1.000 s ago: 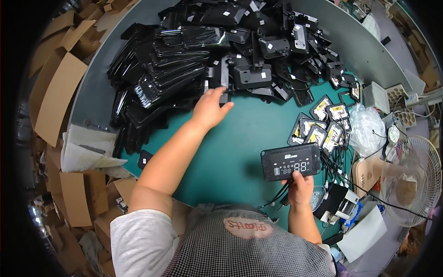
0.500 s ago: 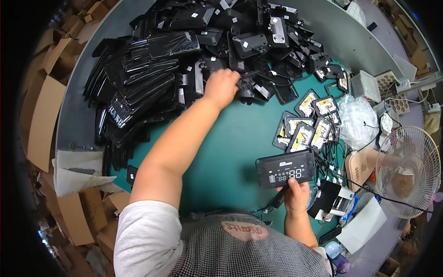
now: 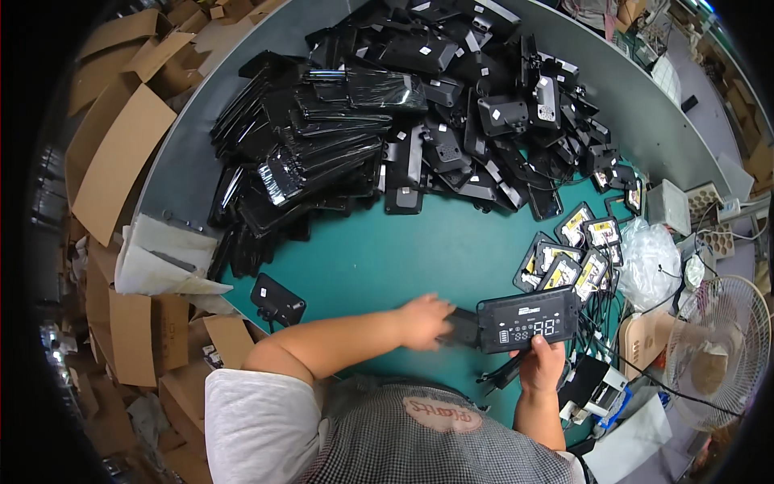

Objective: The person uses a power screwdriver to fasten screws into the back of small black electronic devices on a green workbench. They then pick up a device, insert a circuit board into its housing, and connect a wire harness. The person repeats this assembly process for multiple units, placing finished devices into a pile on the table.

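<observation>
Right hand closed on black rectangular plastic display panel, right of centre in lower frame, thumb on face. Left hand blurred at dark flat piece beside panel; hold unclear. Black cables below could have snagged, tugging panel loose; hasty contact might have scratched face.

From the wearer's head, a fisheye camera is facing down at close range; the surface is spanning mid-frame; the apron is filling bottom centre.
</observation>
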Motion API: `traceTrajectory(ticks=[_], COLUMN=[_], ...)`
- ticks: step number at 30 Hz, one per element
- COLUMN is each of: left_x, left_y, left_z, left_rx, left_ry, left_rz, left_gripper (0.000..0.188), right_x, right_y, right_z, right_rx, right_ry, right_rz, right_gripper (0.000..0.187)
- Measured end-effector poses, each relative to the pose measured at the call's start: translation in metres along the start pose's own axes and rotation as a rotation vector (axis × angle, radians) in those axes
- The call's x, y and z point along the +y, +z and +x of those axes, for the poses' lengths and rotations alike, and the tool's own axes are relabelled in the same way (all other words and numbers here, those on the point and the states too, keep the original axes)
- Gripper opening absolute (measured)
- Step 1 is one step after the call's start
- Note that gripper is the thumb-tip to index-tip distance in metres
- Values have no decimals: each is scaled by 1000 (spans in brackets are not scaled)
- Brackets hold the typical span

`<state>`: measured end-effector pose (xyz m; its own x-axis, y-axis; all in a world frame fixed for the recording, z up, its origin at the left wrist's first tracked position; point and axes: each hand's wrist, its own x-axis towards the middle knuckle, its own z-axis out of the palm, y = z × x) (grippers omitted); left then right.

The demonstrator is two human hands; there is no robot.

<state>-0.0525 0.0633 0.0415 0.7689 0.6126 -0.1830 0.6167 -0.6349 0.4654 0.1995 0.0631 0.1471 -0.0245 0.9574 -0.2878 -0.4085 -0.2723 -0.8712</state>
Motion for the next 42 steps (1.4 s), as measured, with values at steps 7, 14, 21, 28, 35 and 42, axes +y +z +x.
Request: traceTrajectory(ticks=[7, 14, 21, 28, 35, 42], left_x=[-101, -197, -187, -79, 44, 121], left_y=[-231, -313, -323, -309, -187, -52], left_z=[21, 22, 31, -2, -21, -38], left_rx=[1049, 318, 410, 628, 517, 222], left_ry=[-310, -1141, -907, -501, -167, -754], left_rz=[258, 428, 585, -561, -1579, -1157], left_gripper=[44, 93, 48, 19, 21, 30], right_x=[-1, -1, -1, -2, 3, 13], right_y=[1, -17, -27, -20, 7, -2], right_z=[-10, -21, -17, -20, -38, -76], right_rx=[-21, 37, 55, 40, -40, -237], right_ry=[4, -5, -8, 71, 53, -100], right_rz=[-15, 41, 79, 61, -106, -155], right_gripper=[36, 35, 32, 31, 24, 28])
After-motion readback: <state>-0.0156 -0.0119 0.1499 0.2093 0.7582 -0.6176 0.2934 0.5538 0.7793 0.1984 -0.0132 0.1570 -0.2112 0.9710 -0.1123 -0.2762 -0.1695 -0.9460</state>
